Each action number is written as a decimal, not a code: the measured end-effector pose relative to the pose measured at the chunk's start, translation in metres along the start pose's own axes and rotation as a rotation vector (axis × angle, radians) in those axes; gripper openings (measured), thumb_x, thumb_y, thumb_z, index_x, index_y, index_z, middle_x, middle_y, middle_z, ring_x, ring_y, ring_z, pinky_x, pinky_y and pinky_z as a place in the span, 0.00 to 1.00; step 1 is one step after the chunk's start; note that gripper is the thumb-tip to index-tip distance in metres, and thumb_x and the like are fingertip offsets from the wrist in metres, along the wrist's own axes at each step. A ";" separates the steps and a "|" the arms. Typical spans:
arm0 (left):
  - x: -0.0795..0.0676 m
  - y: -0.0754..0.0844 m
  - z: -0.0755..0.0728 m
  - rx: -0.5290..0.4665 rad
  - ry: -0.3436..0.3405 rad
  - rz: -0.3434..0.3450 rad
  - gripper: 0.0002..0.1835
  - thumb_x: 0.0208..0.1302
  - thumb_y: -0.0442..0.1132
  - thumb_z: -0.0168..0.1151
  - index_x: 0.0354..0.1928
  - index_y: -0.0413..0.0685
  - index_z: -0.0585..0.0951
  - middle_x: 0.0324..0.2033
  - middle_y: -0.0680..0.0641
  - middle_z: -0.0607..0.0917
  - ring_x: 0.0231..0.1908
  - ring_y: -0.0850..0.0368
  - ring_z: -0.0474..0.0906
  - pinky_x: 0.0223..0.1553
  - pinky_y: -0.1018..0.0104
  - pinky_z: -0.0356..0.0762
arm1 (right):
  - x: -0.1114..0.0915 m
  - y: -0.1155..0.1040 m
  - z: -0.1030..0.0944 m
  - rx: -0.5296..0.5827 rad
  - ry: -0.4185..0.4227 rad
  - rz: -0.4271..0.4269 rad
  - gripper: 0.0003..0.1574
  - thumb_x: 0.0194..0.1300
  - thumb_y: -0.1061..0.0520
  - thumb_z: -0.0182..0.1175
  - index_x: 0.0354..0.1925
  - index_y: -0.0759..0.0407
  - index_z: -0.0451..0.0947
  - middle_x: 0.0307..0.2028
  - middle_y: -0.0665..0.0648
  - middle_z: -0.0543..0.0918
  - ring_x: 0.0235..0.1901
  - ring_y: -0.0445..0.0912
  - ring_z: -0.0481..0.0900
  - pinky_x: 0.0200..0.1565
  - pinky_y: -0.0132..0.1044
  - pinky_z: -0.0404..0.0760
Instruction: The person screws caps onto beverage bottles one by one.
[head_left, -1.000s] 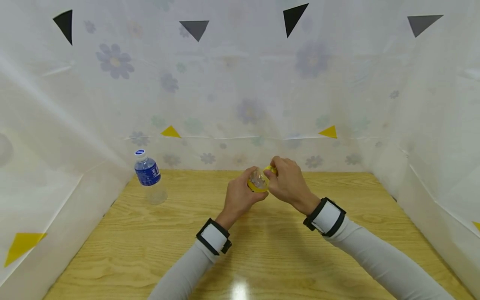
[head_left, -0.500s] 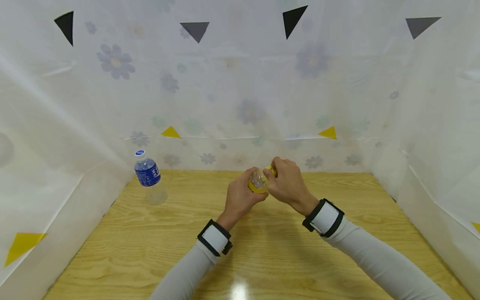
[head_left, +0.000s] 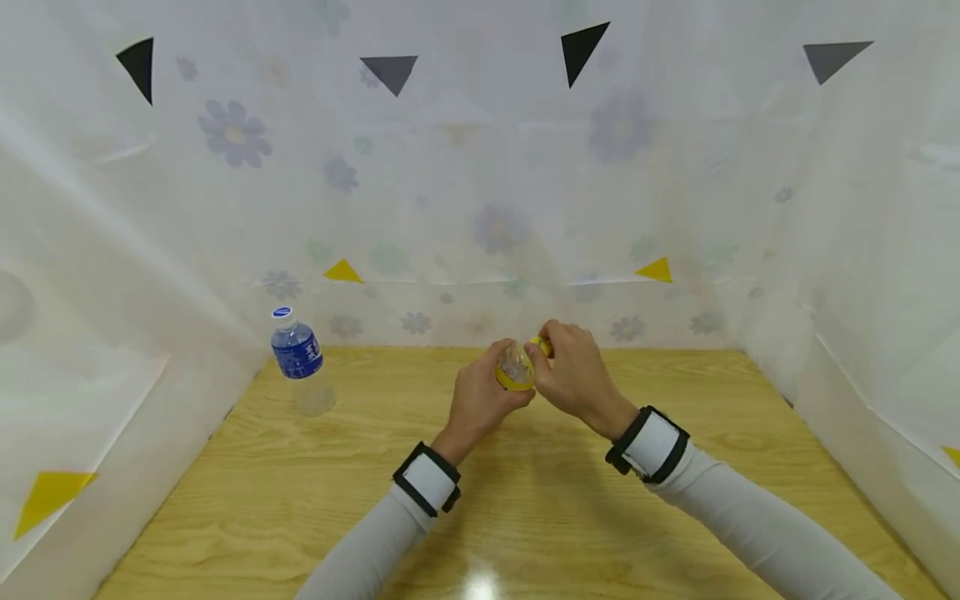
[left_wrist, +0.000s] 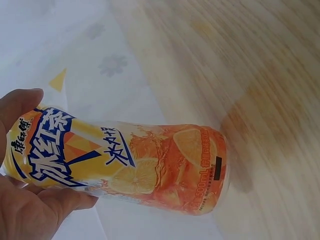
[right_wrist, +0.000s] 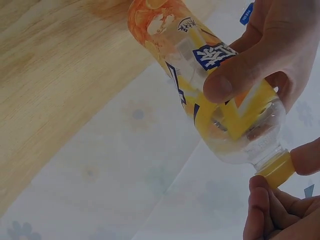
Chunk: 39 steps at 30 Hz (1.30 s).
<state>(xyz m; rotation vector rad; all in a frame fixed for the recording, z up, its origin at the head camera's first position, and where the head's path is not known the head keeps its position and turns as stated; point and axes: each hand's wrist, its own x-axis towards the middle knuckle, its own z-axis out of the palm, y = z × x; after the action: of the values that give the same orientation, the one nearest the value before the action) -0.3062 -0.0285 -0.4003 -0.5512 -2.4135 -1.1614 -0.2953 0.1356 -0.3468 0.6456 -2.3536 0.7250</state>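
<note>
My left hand (head_left: 480,393) grips the upper body of a plastic iced tea bottle (left_wrist: 150,165), which has a yellow and orange label. The bottle's lower end lies close to the table top in the left wrist view; whether it touches cannot be told. At its clear neck sits a yellow bottle cap (right_wrist: 278,170). My right hand (head_left: 576,375) pinches this cap between thumb and fingers, as the right wrist view shows. From the head view, the bottle's lower body is hidden behind the left hand.
A clear water bottle (head_left: 297,357) with a blue label and white cap stands upright at the table's left. The wooden table (head_left: 300,500) is bordered by white flowered sheeting (head_left: 420,208) at the back and both sides.
The head view has tilted up slightly, so everything sits a little lower. My right fingers have shifted slightly about the cap; my left hand keeps its hold on the bottle.
</note>
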 end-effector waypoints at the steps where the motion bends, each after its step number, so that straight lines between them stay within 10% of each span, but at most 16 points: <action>1: 0.000 0.000 0.000 0.002 -0.002 0.001 0.39 0.50 0.43 0.80 0.65 0.50 0.75 0.45 0.43 0.89 0.40 0.51 0.86 0.37 0.61 0.83 | 0.000 0.000 0.000 -0.001 0.001 -0.001 0.10 0.69 0.57 0.62 0.34 0.63 0.75 0.25 0.56 0.74 0.27 0.50 0.69 0.38 0.45 0.66; 15: -0.001 -0.001 0.002 0.011 -0.029 0.012 0.39 0.51 0.43 0.80 0.66 0.50 0.74 0.47 0.40 0.88 0.42 0.50 0.86 0.39 0.59 0.84 | -0.003 0.003 -0.004 -0.006 -0.017 -0.012 0.11 0.70 0.56 0.61 0.37 0.64 0.78 0.27 0.57 0.78 0.29 0.51 0.74 0.41 0.50 0.73; 21: 0.001 -0.007 -0.009 -0.004 0.033 -0.043 0.40 0.52 0.45 0.80 0.67 0.50 0.73 0.47 0.41 0.88 0.40 0.50 0.87 0.36 0.60 0.85 | -0.003 0.000 -0.006 0.007 -0.069 0.025 0.25 0.75 0.45 0.58 0.50 0.67 0.79 0.32 0.59 0.82 0.33 0.53 0.78 0.39 0.49 0.77; 39: 0.013 -0.101 -0.125 0.027 0.446 -0.300 0.42 0.56 0.47 0.77 0.69 0.42 0.69 0.48 0.30 0.85 0.43 0.36 0.85 0.44 0.41 0.83 | -0.013 0.015 -0.001 0.004 -0.143 0.067 0.23 0.77 0.47 0.55 0.51 0.67 0.80 0.32 0.58 0.83 0.32 0.51 0.79 0.37 0.47 0.78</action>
<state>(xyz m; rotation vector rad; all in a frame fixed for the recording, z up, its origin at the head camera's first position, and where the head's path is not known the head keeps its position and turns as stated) -0.3451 -0.1840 -0.3869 0.0846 -2.1578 -1.2133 -0.2951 0.1509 -0.3598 0.6420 -2.5158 0.7348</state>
